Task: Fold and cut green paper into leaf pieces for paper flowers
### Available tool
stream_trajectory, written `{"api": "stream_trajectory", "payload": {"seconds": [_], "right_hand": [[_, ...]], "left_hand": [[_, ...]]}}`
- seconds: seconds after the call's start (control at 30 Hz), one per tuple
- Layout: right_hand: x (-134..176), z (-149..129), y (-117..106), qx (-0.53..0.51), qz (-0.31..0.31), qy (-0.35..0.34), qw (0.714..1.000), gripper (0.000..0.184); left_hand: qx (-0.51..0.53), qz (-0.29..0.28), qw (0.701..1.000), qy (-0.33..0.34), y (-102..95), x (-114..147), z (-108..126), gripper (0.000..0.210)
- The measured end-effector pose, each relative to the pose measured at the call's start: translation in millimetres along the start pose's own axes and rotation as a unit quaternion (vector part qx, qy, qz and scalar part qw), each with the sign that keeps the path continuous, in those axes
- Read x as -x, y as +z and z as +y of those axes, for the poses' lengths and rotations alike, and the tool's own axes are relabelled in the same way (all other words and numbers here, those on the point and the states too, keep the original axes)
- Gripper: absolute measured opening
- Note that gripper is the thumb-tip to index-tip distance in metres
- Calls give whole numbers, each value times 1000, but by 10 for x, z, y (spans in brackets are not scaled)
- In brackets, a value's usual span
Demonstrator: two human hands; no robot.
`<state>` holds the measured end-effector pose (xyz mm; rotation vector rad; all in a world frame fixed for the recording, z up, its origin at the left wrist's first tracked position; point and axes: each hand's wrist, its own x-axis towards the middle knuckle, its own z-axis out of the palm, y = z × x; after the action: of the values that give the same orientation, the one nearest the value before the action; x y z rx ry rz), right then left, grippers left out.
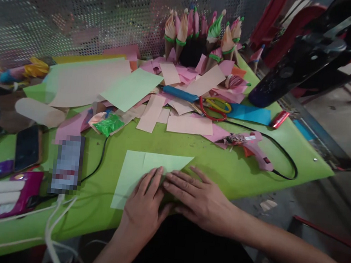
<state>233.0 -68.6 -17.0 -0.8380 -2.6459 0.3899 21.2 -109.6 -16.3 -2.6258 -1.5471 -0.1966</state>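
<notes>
A pale green sheet of paper (128, 176) lies near the front edge of the green table. Its upper right ends in a sharp point, and a crease or layer edge shows near the top; my hands hide its lower right part. My left hand (144, 204) rests flat on the sheet, fingers stretched forward. From the right, my right hand (202, 197) presses along the slanted edge with its fingers extended and slightly apart. The fingertips of both hands nearly meet. Neither hand grips anything.
A pink hot glue gun (258, 149) with a black cord lies right. Scissors (214, 108), paper strips (151, 113) and paper ice-cream cones (215, 32) are behind. Left are phones (28, 149) and white cables (48, 227). A dark bottle-like object (291, 68) stands at the back right.
</notes>
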Motion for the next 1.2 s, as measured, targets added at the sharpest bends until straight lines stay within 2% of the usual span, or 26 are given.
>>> {"api": "stream_trajectory", "payload": {"seconds": [0.17, 0.4, 0.6, 0.87, 1.1, 1.2], "right_hand": [[42, 8, 13, 3, -33, 48, 998, 51], [141, 195, -74, 64, 14, 139, 988, 44], [134, 186, -109, 70, 14, 143, 987, 43], [186, 226, -94, 104, 5, 114, 988, 44], [190, 227, -82, 112, 19, 103, 988, 43], [138, 215, -116, 113, 31, 92, 989, 37]], "left_hand": [[-10, 17, 1000, 6, 19, 4, -10, 50], [19, 12, 1000, 3, 3, 26, -21, 60], [22, -8, 1000, 1, -81, 169, -57, 59], [-17, -17, 999, -49, -189, 671, -76, 58], [-34, 2, 996, -77, -304, 945, -65, 53], [-14, 33, 994, -99, -321, 977, -59, 51]]}}
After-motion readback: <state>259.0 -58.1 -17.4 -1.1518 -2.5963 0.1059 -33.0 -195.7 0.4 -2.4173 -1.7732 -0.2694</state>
